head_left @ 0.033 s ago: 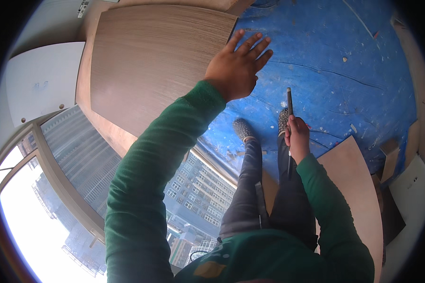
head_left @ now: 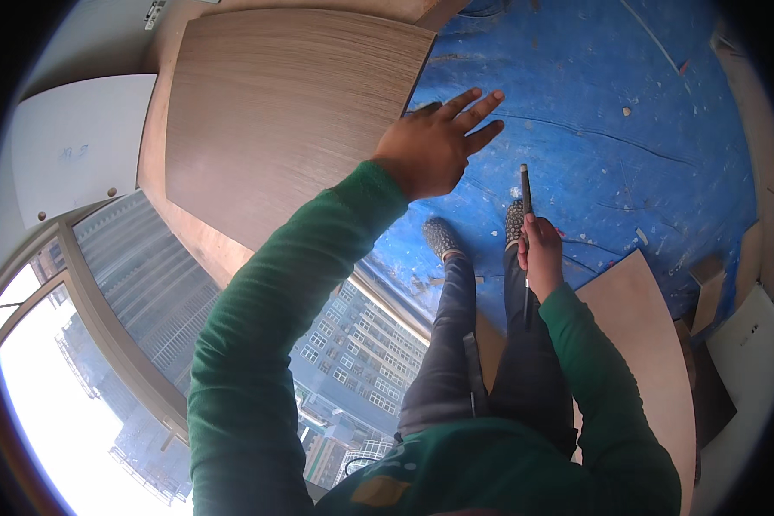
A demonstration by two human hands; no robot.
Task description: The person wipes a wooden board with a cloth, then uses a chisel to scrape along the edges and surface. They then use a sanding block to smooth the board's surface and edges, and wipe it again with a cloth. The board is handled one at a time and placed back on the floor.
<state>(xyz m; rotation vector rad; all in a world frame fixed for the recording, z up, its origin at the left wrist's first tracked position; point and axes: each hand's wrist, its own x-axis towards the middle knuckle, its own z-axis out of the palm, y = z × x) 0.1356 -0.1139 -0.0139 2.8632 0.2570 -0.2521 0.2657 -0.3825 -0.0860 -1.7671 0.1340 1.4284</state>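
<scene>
Dark rod-like tool (head_left: pixel 525 188): clamped in the right hand (head_left: pixel 542 258), off the wood-grain panel's (head_left: pixel 292 120) right edge, above blue sheeting (head_left: pixel 593 86); grip unchanged. Left hand (head_left: pixel 430 155): apart from the right, fingers loosely spread, nothing held. It has shifted slightly toward the wearer, so it remains unloaded across that right edge; contact cannot be confirmed. Farther left, a white panel (head_left: pixel 103 120) bears faint handwritten marks. No brand noted.

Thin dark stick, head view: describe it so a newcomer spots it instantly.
Find the blue floor sheet, then the person's right hand near its lower part, in front of the legs. The thin dark stick runs through that fist, projecting above and below. Unlike the broad flat panels around, it is slender, hand-held and lighter at its upper tip.
</scene>
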